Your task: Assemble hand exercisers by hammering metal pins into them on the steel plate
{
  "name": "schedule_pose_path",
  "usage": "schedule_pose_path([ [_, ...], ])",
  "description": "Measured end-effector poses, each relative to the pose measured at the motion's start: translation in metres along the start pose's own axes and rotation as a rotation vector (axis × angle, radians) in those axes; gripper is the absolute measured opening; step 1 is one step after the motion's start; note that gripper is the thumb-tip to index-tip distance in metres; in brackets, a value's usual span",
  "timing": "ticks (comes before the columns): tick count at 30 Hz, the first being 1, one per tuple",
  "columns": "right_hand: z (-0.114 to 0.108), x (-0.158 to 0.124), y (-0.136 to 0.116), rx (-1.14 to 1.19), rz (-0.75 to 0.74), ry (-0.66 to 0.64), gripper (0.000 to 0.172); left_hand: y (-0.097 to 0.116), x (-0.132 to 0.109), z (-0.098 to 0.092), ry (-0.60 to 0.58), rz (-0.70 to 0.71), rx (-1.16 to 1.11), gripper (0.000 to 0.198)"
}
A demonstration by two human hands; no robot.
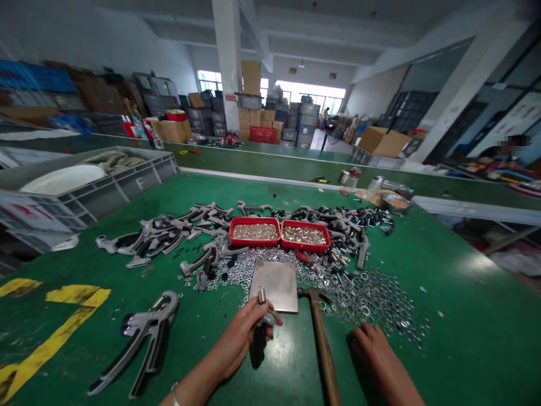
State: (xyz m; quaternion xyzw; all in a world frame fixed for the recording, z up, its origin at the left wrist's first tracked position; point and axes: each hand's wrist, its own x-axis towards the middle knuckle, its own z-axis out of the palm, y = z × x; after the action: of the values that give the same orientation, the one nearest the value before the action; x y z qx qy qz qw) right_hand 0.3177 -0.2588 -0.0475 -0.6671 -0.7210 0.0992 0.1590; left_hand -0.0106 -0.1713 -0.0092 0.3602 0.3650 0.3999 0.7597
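My left hand [243, 332] is wrapped round a black-and-grey hand grip handle [258, 344], held upright in front of the metal plate [275, 285]. A small coil spring [261, 294] sticks up from its top. My right hand [374, 347] is low over the green tabletop, right of the hammer [320, 338] and just short of the scattered washers [372, 299]. Its fingers point down and their tips are hidden, so whether it holds anything cannot be told. At the left lies an assembled hand grip [146, 338] with a spring between its two handles.
Two red trays [255, 244] [305, 248] of small metal pieces stand behind the plate. Loose grip handles [169, 228] are heaped to the left, black-headed bolts [374, 217] to the right. A grey crate [122, 194] stands at the left, and a person [505, 149] is at the far right.
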Motion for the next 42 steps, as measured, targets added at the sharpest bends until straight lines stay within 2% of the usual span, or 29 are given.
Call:
schedule_pose_path([
  [2, -0.001, 0.002, 0.009, 0.006, -0.006, -0.037, 0.021, -0.001, 0.008, 0.001, 0.028, 0.007, 0.169, 0.032],
  [4, -0.004, 0.014, -0.001, 0.155, 0.010, -0.005, 0.021, -0.002, 0.015, 0.007, 0.132, 0.088, 0.335, 0.035],
  [7, -0.008, 0.044, -0.047, 0.627, 0.146, 0.020, 0.022, 0.002, 0.023, 0.020, 0.198, 0.267, 0.500, 0.035],
  [10, -0.004, 0.073, -0.102, 1.149, 0.291, -0.092, 0.033, 0.012, 0.026, 0.033, 0.165, 0.389, 0.566, 0.031],
  [13, 0.009, 0.093, -0.139, 1.525, 0.352, -0.209, 0.032, 0.015, 0.029, 0.036, 0.196, 0.377, 0.606, 0.030],
  [15, 0.017, 0.101, -0.150, 1.685, 0.397, -0.280, 0.030, 0.011, 0.030, 0.034, 0.227, 0.354, 0.625, 0.031],
  [17, 0.022, 0.103, -0.151, 1.740, 0.408, -0.318, 0.028, 0.006, 0.032, 0.032, 0.251, 0.334, 0.641, 0.032],
  [20, 0.025, 0.100, -0.145, 1.587, 0.325, -0.264, 0.023, 0.004, 0.033, 0.032, 0.287, 0.302, 0.661, 0.032],
  [22, 0.026, 0.097, -0.138, 1.315, 0.190, -0.125, 0.019, 0.007, 0.033, 0.033, 0.256, 0.278, 0.669, 0.031],
  [24, 0.027, 0.093, -0.133, 0.975, -0.048, 0.069, 0.016, 0.011, 0.032, 0.034, 0.176, 0.247, 0.678, 0.030],
  [27, 0.029, 0.089, -0.129, 0.544, -0.396, 0.275, 0.028, 0.011, 0.033, 0.029, 0.114, 0.208, 0.706, 0.030],
  [29, 0.029, 0.089, -0.123, 0.347, -0.480, 0.273, 0.033, 0.007, 0.035, 0.024, 0.121, 0.185, 0.704, 0.031],
  [30, 0.027, 0.090, -0.117, 0.266, -0.496, 0.217, 0.035, 0.005, 0.036, 0.021, 0.129, 0.173, 0.689, 0.032],
  [32, 0.020, 0.096, -0.094, 0.146, -0.469, 0.071, 0.035, 0.002, 0.038, 0.016, 0.139, 0.157, 0.638, 0.035],
  [34, 0.009, 0.107, -0.055, 0.063, -0.315, 0.014, 0.032, 0.004, 0.041, 0.011, 0.154, 0.165, 0.586, 0.038],
  [35, 0.002, 0.113, -0.032, 0.003, -0.149, 0.101, 0.030, 0.007, 0.042, 0.010, 0.168, 0.172, 0.566, 0.039],
  [37, -0.010, 0.127, 0.014, -0.078, 0.034, 0.186, 0.035, 0.011, 0.045, 0.010, 0.211, 0.181, 0.531, 0.042],
  [39, -0.019, 0.139, 0.050, -0.122, 0.113, 0.174, 0.031, 0.014, 0.048, 0.013, 0.237, 0.176, 0.501, 0.044],
  [42, -0.023, 0.147, 0.078, -0.155, 0.169, 0.108, 0.021, 0.013, 0.050, 0.021, 0.207, 0.162, 0.455, 0.042],
])
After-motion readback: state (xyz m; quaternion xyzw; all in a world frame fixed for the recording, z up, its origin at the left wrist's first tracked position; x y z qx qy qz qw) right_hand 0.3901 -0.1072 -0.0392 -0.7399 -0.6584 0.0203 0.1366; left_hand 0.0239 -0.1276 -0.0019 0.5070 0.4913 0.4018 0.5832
